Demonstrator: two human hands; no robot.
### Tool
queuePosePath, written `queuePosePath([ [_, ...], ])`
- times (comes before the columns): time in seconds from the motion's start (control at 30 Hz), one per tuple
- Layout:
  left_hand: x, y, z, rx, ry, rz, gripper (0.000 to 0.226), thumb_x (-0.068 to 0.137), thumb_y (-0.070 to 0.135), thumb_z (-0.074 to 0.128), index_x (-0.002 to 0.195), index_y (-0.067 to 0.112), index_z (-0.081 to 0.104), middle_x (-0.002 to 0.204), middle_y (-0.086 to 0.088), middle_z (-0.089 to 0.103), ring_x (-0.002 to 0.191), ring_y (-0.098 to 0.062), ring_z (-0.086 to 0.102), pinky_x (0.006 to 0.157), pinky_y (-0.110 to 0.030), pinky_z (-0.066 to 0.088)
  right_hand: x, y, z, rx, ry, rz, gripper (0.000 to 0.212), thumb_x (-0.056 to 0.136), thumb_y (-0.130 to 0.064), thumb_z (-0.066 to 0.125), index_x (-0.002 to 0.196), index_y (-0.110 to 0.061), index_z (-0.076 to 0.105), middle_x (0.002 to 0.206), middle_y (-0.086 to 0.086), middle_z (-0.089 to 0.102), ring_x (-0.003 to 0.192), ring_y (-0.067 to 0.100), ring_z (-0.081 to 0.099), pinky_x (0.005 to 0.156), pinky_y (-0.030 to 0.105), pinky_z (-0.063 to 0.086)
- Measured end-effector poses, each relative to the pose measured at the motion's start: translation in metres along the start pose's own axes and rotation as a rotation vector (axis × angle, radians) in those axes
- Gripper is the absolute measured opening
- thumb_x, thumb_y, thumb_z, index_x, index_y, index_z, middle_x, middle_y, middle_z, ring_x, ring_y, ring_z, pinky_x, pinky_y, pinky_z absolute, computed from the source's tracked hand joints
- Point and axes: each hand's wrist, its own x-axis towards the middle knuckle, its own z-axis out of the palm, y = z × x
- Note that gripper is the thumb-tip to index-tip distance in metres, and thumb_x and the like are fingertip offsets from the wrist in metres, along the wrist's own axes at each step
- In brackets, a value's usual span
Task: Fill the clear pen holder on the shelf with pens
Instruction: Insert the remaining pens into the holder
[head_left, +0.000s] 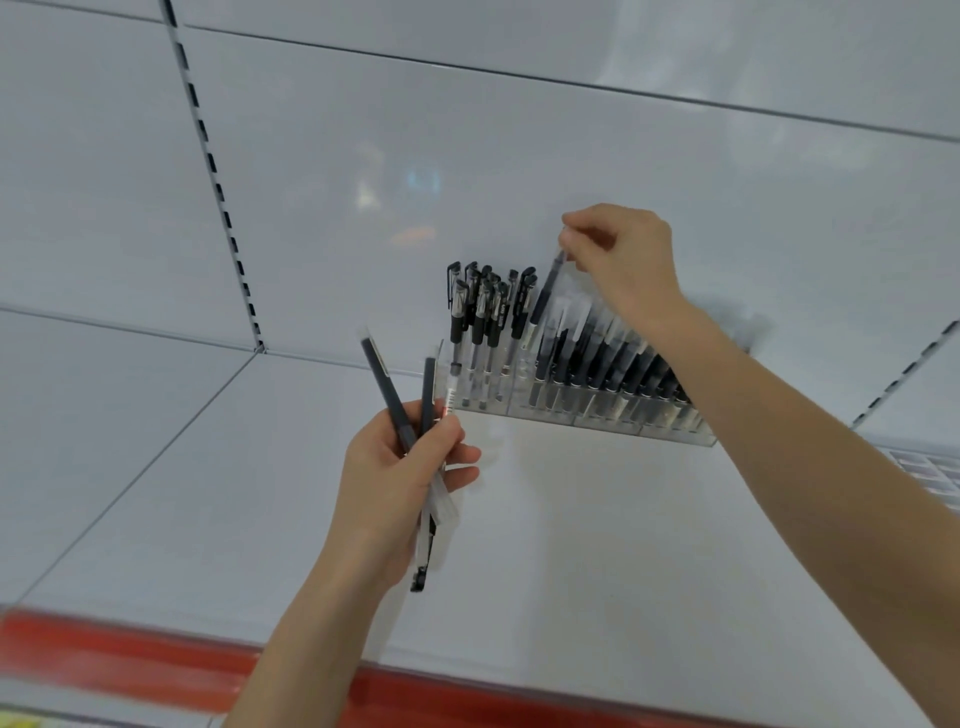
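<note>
**Pen entering a crowded holder**

The right hand (623, 260) pinches a pen (543, 296) by its top, the tip low among those in the holder (623, 428) at the shelf's (208, 467) back edge. The left hand (400, 467) grips spare pens (385, 384) (about three). The tip could snag a neighbour, miss its slot and tilt others.

My right hand (621, 265), forearm reaching in from four o'clock, pinches a dark pen (544, 299) by its top at two o'clock; my left hand (400, 473), at seven o'clock, grips spare pens (387, 387), fingers curled.
</note>
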Motion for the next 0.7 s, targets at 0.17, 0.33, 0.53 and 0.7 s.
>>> queuePosePath([
  [0.17, -0.001, -0.001, 0.000, -0.023, 0.001, -0.009, 0.005, 0.087, 0.003, 0.056, 0.089, 0.006, 0.059, 0.072, -0.008, 0.062, 0.058, -0.011, 0.066, 0.060, -0.027, 0.059, 0.005, 0.000, -0.003, -0.120, -0.132, -0.025, 0.022, 0.088, -0.009, 0.057, 0.107, -0.003, 0.065, 0.099, 0.011, 0.069, 0.087, 0.017, 0.063, 0.094, 0.028, 0.048],
  [0.33, 0.000, -0.002, -0.001, -0.037, 0.006, -0.015, 0.007, 0.088, 0.004, 0.056, 0.090, 0.007, 0.061, 0.069, -0.004, 0.069, 0.065, -0.016, 0.070, 0.065, -0.029, 0.059, 0.004, 0.005, 0.007, -0.326, -0.330, -0.024, 0.019, 0.088, -0.009, 0.055, 0.102, -0.006, 0.068, 0.105, 0.006, 0.068, 0.093, 0.013, 0.059, 0.083, 0.017, 0.038],
  [0.53, 0.002, 0.001, -0.001, -0.104, -0.012, -0.029, 0.007, 0.088, 0.006, 0.054, 0.094, 0.007, 0.058, 0.073, -0.006, 0.074, 0.072, -0.019, 0.072, 0.068, -0.030, 0.060, -0.004, -0.001, 0.002, -0.281, -0.280, -0.005, 0.027, 0.092, -0.014, 0.048, 0.117, -0.011, 0.059, 0.120, 0.003, 0.061, 0.109, 0.010, 0.054, 0.089, 0.005, 0.031],
  [0.7, 0.010, 0.012, 0.004, -0.334, 0.047, 0.004, 0.013, 0.089, -0.004, 0.050, 0.086, 0.008, 0.053, 0.076, -0.008, 0.069, 0.069, -0.016, 0.071, 0.060, -0.029, 0.059, -0.062, -0.030, -0.007, 0.136, -0.269, 0.133, 0.014, 0.089, -0.027, 0.054, 0.096, -0.022, 0.065, 0.092, -0.007, 0.070, 0.083, 0.004, 0.064, 0.082, 0.019, 0.051],
])
